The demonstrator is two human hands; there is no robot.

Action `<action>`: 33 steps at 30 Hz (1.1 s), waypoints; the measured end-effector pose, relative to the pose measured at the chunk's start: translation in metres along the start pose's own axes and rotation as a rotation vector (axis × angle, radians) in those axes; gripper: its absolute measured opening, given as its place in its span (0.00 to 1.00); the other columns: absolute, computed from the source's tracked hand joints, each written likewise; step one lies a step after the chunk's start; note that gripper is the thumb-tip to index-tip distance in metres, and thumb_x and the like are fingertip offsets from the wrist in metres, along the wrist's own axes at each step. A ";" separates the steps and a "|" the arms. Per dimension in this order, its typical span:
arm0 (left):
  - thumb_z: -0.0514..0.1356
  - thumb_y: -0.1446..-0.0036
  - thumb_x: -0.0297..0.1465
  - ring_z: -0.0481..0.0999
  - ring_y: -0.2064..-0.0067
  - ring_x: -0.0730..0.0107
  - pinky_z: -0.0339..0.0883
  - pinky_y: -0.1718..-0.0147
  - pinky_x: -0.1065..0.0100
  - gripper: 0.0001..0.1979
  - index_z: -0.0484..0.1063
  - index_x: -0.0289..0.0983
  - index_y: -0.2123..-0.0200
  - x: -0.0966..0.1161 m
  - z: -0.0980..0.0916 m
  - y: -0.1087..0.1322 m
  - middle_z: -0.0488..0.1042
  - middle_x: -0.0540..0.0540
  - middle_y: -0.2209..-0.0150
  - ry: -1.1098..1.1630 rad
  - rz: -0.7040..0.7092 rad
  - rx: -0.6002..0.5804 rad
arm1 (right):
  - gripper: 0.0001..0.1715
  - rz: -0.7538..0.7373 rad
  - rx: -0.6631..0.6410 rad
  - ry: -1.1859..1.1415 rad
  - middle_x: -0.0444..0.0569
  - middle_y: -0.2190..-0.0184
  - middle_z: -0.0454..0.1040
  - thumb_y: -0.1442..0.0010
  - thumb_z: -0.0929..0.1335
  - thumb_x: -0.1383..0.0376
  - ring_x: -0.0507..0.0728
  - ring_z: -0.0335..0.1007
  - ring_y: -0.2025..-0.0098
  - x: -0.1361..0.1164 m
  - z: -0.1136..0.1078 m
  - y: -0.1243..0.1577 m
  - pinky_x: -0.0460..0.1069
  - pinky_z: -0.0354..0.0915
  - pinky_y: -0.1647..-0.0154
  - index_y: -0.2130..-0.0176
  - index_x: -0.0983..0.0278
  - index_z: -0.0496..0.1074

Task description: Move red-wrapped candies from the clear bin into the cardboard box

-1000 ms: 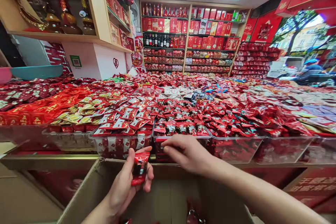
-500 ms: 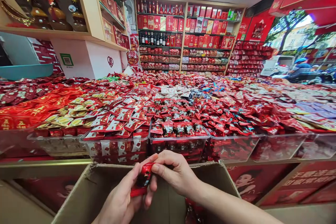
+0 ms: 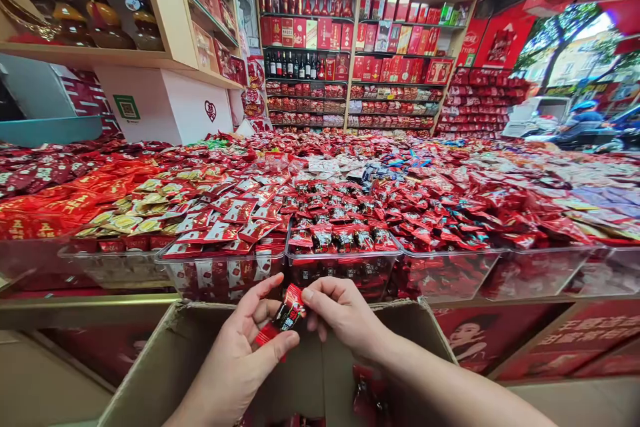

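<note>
A red and black wrapped candy (image 3: 289,310) is held between my two hands, above an open cardboard box (image 3: 167,353). My right hand (image 3: 345,317) pinches the candy's upper right end between thumb and fingers. My left hand (image 3: 245,347) curls round its lower left side, thumb below and fingers behind. More red wrapped candies (image 3: 367,390) lie down in the box. Just beyond the box stands a clear bin (image 3: 343,260) heaped with candies in the same red and black wrapping.
A row of clear bins (image 3: 220,270) piled with wrapped sweets spans the counter. Shelves with bottles and red gift boxes (image 3: 307,33) line the back wall. A wooden display cabinet (image 3: 170,20) juts out at upper left. A person on a scooter (image 3: 585,117) is outside at right.
The candy has turned so its printed side faces up, and it sits slightly higher. My left thumb has come forward under it, with the fingers more spread. The view has tilted slightly downward.
</note>
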State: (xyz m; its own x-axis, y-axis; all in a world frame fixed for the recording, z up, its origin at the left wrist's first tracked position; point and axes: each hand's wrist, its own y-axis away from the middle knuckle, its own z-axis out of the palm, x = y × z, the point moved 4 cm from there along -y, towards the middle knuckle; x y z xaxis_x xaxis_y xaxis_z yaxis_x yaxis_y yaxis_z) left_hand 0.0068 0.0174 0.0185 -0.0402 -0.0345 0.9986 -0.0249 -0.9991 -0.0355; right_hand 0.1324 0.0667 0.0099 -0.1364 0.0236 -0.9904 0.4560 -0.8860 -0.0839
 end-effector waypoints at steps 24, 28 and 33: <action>0.66 0.64 0.40 0.76 0.64 0.64 0.68 0.65 0.74 0.31 0.61 0.41 0.55 0.000 -0.024 -0.013 0.78 0.50 0.69 -0.192 -0.044 0.090 | 0.20 -0.044 -0.144 -0.024 0.43 0.78 0.68 0.62 0.73 0.59 0.47 0.62 0.76 -0.005 -0.007 0.008 0.43 0.56 0.76 0.73 0.67 0.63; 0.66 0.65 0.41 0.76 0.67 0.67 0.68 0.67 0.77 0.31 0.62 0.40 0.56 0.002 -0.027 -0.016 0.78 0.52 0.73 -0.200 -0.032 0.118 | 0.21 -0.032 -0.134 0.004 0.42 0.79 0.67 0.62 0.72 0.57 0.48 0.62 0.76 0.000 -0.006 0.008 0.43 0.57 0.75 0.73 0.66 0.62; 0.61 0.56 0.42 0.75 0.70 0.71 0.68 0.71 0.79 0.25 0.62 0.41 0.55 0.002 -0.029 -0.018 0.77 0.53 0.75 -0.172 0.044 0.073 | 0.17 -0.025 -0.084 0.130 0.41 0.81 0.64 0.59 0.71 0.58 0.46 0.56 0.79 0.006 -0.005 0.007 0.43 0.54 0.77 0.75 0.67 0.63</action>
State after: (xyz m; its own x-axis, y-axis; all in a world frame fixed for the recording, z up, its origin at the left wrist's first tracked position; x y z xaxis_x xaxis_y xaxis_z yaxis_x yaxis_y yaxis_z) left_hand -0.0218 0.0358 0.0202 0.1320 -0.0759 0.9883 0.0462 -0.9955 -0.0826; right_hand 0.1396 0.0627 0.0028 -0.0360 0.1095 -0.9933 0.5262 -0.8430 -0.1120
